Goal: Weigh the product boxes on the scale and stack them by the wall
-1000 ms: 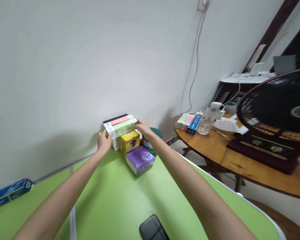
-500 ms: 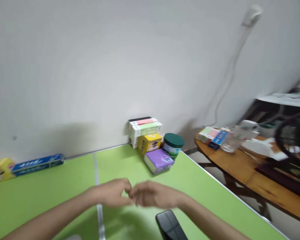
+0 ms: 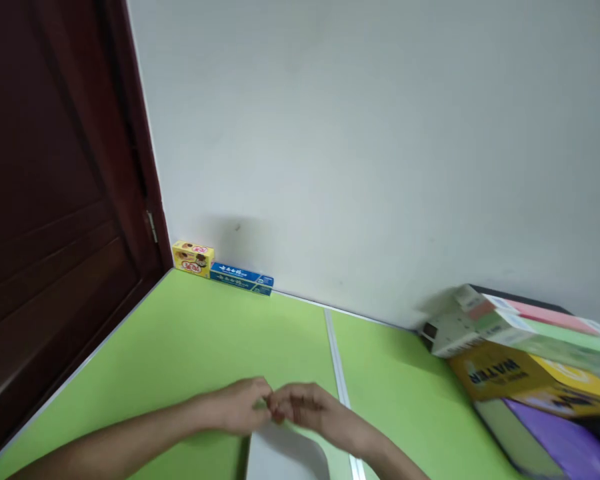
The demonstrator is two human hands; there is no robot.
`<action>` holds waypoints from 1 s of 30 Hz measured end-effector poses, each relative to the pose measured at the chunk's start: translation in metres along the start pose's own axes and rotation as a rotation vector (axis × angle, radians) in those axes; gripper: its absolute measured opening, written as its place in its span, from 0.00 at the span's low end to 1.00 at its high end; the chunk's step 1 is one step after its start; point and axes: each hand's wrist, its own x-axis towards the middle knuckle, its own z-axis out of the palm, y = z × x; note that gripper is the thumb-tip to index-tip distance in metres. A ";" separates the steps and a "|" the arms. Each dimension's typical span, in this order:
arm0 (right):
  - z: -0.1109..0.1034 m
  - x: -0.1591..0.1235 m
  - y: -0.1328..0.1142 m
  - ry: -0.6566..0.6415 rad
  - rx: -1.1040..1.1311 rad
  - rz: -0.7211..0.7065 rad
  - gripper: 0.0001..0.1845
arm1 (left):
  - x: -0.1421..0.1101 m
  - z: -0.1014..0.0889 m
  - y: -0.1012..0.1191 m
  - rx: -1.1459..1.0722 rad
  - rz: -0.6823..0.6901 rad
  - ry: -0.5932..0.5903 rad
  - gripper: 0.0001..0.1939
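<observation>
My left hand (image 3: 245,405) and my right hand (image 3: 313,410) meet at the fingertips above the green table (image 3: 260,340). The fingers of both are curled inward, with a small gap by the left thumb. Whether something small sits between the fingertips is hidden. Just below them, at the bottom of the view, a flat pale grey thing with a rounded corner (image 3: 285,460) shows in part; its kind is unclear.
By the wall stand a yellow box (image 3: 193,259) and a long blue box (image 3: 241,278). At right, blurred, are stacked pink and green cartons (image 3: 545,327), a yellow box marked WATER (image 3: 500,373) and a purple pack (image 3: 560,433). A dark red door (image 3: 55,200) borders the table's left side.
My view has swung left: the door has come in and the stack has shifted right. The side table, green-lidded tub and black object have left view. My hands stay together; the pale thing shows more.
</observation>
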 end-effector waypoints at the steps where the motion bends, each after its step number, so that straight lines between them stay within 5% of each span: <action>1: -0.005 0.019 -0.002 0.108 0.053 -0.013 0.17 | 0.003 -0.014 -0.010 -0.076 -0.039 0.121 0.14; 6: -0.037 0.106 0.015 0.609 0.201 -0.003 0.24 | 0.045 -0.079 -0.064 -0.216 -0.127 0.564 0.25; 10: -0.064 0.153 0.029 0.802 0.169 0.011 0.27 | 0.089 -0.124 -0.098 -0.281 -0.241 0.834 0.35; 14: -0.088 0.185 0.036 0.932 0.130 0.000 0.32 | 0.128 -0.148 -0.123 -0.347 -0.335 1.031 0.37; 22: -0.111 0.216 0.037 0.966 0.052 -0.036 0.35 | 0.161 -0.151 -0.150 -0.361 -0.293 1.190 0.29; 30: -0.105 0.168 0.060 0.967 0.017 -0.015 0.31 | 0.156 -0.120 -0.139 -0.256 -0.133 1.079 0.19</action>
